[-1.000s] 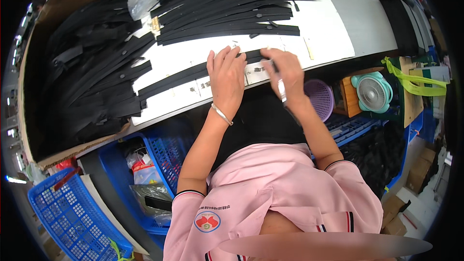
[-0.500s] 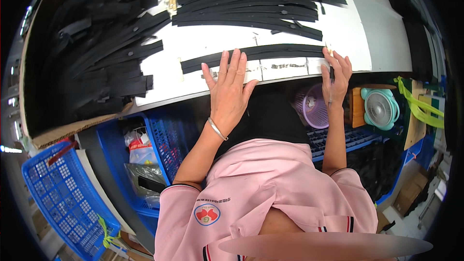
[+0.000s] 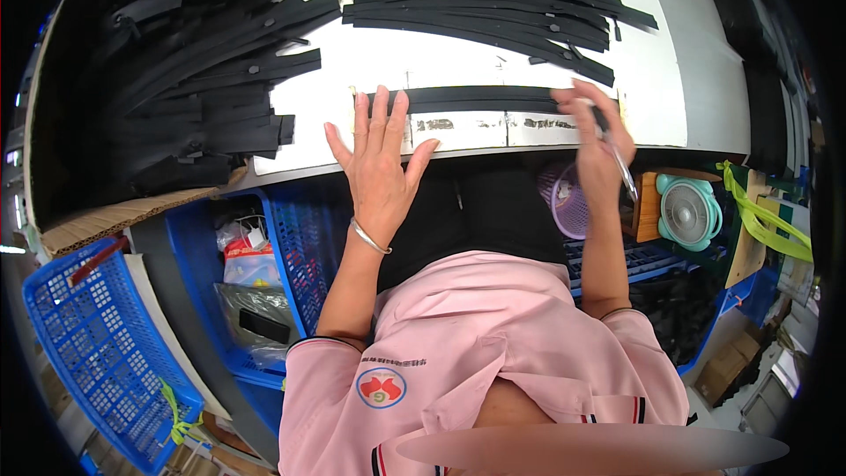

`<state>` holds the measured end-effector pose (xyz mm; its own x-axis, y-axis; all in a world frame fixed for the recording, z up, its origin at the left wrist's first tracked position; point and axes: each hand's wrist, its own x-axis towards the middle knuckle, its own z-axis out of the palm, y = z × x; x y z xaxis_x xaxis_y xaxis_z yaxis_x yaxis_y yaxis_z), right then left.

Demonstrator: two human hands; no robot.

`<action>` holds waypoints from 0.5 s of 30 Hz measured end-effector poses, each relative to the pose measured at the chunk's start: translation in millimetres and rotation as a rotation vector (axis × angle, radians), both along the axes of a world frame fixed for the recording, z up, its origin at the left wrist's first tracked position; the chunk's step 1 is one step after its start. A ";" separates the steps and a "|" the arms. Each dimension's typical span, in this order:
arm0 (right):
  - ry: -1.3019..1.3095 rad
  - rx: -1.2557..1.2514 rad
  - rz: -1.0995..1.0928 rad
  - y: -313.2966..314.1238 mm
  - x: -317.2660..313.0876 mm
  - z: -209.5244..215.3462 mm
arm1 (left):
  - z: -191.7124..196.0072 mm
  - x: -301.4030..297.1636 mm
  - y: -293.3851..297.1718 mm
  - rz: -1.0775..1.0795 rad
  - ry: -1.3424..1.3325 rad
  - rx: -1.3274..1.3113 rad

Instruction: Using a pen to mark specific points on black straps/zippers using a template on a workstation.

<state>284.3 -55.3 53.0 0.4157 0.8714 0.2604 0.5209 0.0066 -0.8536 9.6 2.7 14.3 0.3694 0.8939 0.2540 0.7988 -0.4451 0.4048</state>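
Note:
A single black zipper lies straight along a marked white board, close to the table's front edge. Flat on its left end rests my left hand, fingers spread and holding nothing. My right hand is over the zipper's right end, with a slim silver-and-black pen held in it and pointing back toward me. Blur hides whether its fingertips touch the tape. Beyond, several more black zippers lie side by side on the board.
A cardboard box heaped with black zippers stands at left. Below the tabletop are a blue crate with bags and a phone, a purple basket and a turquoise fan. Another blue basket is at lower left.
My left hand has slid left onto the zipper's left end. My right hand has drawn inward from the right end, its pen now plainly visible. The zipper lies straighter, and the view has shifted slightly.

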 end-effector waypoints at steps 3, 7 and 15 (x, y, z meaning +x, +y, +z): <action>0.230 0.041 0.251 33.3 -45.4 4.3 | 0.2 1.8 0.5 0.012 0.005 0.037; 0.418 -0.052 0.291 65.2 -90.8 -3.2 | 0.5 2.7 0.0 0.032 -0.017 0.042; 0.225 -0.034 0.364 84.8 -106.8 -28.6 | -0.5 3.3 0.0 0.041 -0.069 0.049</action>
<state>177.5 29.5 24.4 0.1222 0.9784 0.1667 0.2903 0.1253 -0.9487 12.9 2.7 13.8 0.3125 0.8938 0.3216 0.7877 -0.4330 0.4382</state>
